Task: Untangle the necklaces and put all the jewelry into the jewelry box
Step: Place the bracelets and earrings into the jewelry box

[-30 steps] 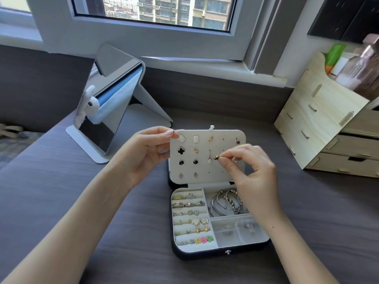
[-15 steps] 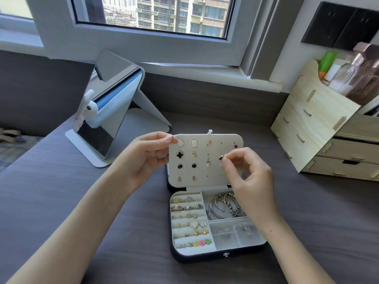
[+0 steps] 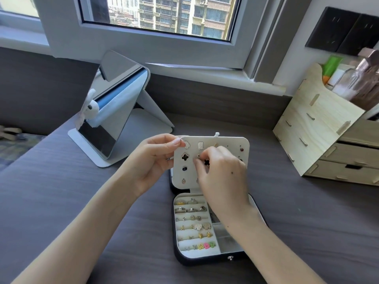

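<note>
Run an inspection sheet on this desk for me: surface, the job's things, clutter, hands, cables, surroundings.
Surface: dark grey wood-grain desk.
Job's things: jewelry box lies open; its earring panel stands upright, set with studs; rings and studs fill the left rows.
Clutter: standing mirror at the back left; wooden drawer organiser on the right, with bottles on top.
Hands: left hand pinches the panel's upper left corner; right hand pinches a black clover earring at the panel.
Cables: nothing seen.
Surroundings: window behind; black wall sockets upper right.
</note>
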Demonstrator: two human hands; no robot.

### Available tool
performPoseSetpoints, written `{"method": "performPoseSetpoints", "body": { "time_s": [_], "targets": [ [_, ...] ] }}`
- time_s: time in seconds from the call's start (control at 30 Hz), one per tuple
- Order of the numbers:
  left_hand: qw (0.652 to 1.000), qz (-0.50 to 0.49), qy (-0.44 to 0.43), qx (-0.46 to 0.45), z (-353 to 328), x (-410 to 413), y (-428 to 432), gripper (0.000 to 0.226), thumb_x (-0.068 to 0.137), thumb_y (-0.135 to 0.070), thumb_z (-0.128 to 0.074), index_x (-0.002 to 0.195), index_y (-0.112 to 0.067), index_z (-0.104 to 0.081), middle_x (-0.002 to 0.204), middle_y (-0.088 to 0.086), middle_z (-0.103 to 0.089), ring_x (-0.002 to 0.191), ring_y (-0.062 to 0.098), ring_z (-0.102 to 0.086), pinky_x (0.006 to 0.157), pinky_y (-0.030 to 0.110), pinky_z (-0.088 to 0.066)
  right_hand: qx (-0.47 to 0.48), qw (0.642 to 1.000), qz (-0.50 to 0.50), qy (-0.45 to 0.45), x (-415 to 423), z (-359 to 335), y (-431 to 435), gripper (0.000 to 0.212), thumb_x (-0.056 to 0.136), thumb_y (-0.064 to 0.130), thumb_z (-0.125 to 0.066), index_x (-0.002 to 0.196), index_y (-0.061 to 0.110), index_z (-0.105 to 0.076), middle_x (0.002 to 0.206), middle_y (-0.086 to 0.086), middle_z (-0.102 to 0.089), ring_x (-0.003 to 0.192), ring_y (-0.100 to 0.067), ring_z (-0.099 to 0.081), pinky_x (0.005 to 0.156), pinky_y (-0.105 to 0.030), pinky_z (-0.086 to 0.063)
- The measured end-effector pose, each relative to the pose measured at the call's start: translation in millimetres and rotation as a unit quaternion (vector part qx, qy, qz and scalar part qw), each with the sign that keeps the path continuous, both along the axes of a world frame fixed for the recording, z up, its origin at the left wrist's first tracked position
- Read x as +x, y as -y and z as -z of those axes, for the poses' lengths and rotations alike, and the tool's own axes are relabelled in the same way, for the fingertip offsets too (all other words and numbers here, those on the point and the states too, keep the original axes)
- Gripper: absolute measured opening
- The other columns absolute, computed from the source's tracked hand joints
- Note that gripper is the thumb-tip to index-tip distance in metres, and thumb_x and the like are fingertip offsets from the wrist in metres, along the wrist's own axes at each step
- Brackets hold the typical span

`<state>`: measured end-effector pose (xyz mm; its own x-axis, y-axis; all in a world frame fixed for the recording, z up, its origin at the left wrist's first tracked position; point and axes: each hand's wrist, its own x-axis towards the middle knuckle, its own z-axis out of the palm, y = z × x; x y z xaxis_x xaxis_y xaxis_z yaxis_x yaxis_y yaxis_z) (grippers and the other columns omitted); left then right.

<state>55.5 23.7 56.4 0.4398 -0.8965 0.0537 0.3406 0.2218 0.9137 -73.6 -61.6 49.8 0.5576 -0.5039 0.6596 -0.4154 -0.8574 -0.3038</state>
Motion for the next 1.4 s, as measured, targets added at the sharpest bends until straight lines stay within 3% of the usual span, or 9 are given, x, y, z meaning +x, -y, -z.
{"method": "performPoseSetpoints", "body": {
  "time_s": [0.17, 0.33, 0.53, 0.63, 0.83, 1.03, 1.13, 1.27, 1.4],
  "targets": [
    [1.0, 0.02, -0.003, -0.016, -2.2, 1.5, -2.0, 0.013, 0.076, -0.015, -0.058, 0.066, -0.014, -0.067, 0.098, 0.015, -0.065, 0.091, 0.029, -0.061, 0.074, 0.032, -0.053, -0.022, 1.0, 0.019, 0.0, -2.5, -0.9, -2.1, 0.014, 0.079, 0.014, -0.073, 0.072, 0.01, -0.062, 0.07, -0.003, -0.062, 0.058, -0.019, -0.059, 0.049, -0.028, -0.046],
    [0.999, 0.028, -0.035, -0.017, -5.0, 5.3, -4.1, 0.01, 0.075, -0.016, -0.058, 0.068, -0.013, -0.064, 0.08, 0.009, -0.071, 0.077, 0.026, -0.067, 0.067, 0.031, -0.055, -0.051, 0.999, 0.016, 0.01, -3.9, 3.9, -3.5, 0.014, 0.078, 0.009, -0.072, 0.07, 0.009, -0.06, 0.067, -0.003, -0.058, 0.057, -0.019, -0.056, 0.047, -0.03, -0.047],
    [0.999, 0.008, -0.037, 0.022, -6.9, 7.1, 2.5, 0.009, 0.079, -0.017, -0.057, 0.081, -0.009, -0.057, 0.078, 0.006, -0.07, 0.071, 0.02, -0.068, 0.063, 0.028, -0.057, -0.084, 0.995, -0.016, 0.041, -10.5, 8.7, 0.5, 0.012, 0.076, 0.005, -0.073, 0.072, 0.008, -0.063, 0.067, -0.003, -0.059, 0.058, -0.019, -0.056, 0.049, -0.028, -0.047],
    [0.999, 0.002, 0.009, 0.048, -9.4, 8.2, 7.3, 0.01, 0.089, -0.013, -0.052, 0.081, -0.011, -0.057, 0.075, 0.004, -0.067, 0.07, 0.019, -0.067, 0.066, 0.03, -0.056, -0.078, 0.995, -0.038, 0.055, -15.1, 11.7, 4.4, 0.003, 0.081, 0.005, -0.066, 0.08, 0.008, -0.067, 0.072, -0.002, -0.062, 0.062, -0.018, -0.06, 0.052, -0.027, -0.05],
    [0.998, -0.006, 0.036, 0.056, -10.4, 10.2, 9.0, 0.012, 0.09, -0.013, -0.053, 0.08, -0.011, -0.06, 0.078, 0.007, -0.066, 0.073, 0.02, -0.066, 0.067, 0.03, -0.056, -0.001, 0.993, -0.071, 0.096, -29.2, 10.9, 12.2, 0.01, 0.082, 0.005, -0.06, 0.087, 0.009, -0.067, 0.078, 0.001, -0.062, 0.067, -0.011, -0.058, 0.06, -0.021, -0.048],
    [0.995, 0.053, -0.07, 0.054, -2.8, 10.0, 14.3, 0.008, 0.074, -0.016, -0.057, 0.08, -0.011, -0.055, 0.069, 0.004, -0.062, 0.059, 0.014, -0.061, 0.053, 0.023, -0.052, 0.004, 0.993, -0.064, 0.095, -24.4, 8.1, 8.3, 0.01, 0.08, 0.023, -0.067, 0.081, 0.013, -0.068, 0.075, 0.004, -0.061, 0.062, -0.008, -0.054, 0.056, -0.023, -0.048],
    [0.993, 0.079, -0.013, 0.092, -1.1, 12.7, 19.1, 0.009, 0.079, -0.003, -0.056, 0.082, -0.01, -0.063, 0.077, 0.008, -0.065, 0.067, 0.017, -0.063, 0.058, 0.025, -0.054, -0.03, 0.996, -0.038, 0.073, -15.4, 7.6, 3.1, 0.007, 0.08, 0.019, -0.067, 0.079, 0.012, -0.068, 0.074, 0.002, -0.061, 0.063, -0.012, -0.058, 0.058, -0.018, -0.043],
    [0.981, 0.119, 0.079, 0.129, -7.8, 15.8, 24.2, 0.04, 0.088, 0.014, -0.044, 0.077, -0.012, -0.071, 0.072, 0.008, -0.068, 0.066, 0.016, -0.066, 0.059, 0.024, -0.056, -0.054, 0.997, -0.018, 0.059, -11.0, 9.3, 1.6, 0.008, 0.077, 0.008, -0.075, 0.077, 0.009, -0.067, 0.072, -0.001, -0.061, 0.062, -0.017, -0.059, 0.057, -0.019, -0.041],
    [0.963, 0.144, 0.151, 0.17, -16.6, 20.0, 29.5, 0.033, 0.09, 0.013, -0.046, 0.077, -0.009, -0.068, 0.067, 0.004, -0.068, 0.062, 0.013, -0.066, 0.056, 0.022, -0.055, -0.052, 0.997, -0.019, 0.062, -9.3, 10.5, 2.3, 0.01, 0.076, 0.008, -0.075, 0.076, 0.009, -0.066, 0.071, -0.001, -0.06, 0.062, -0.016, -0.058, 0.053, -0.023, -0.046]
  ]
}}
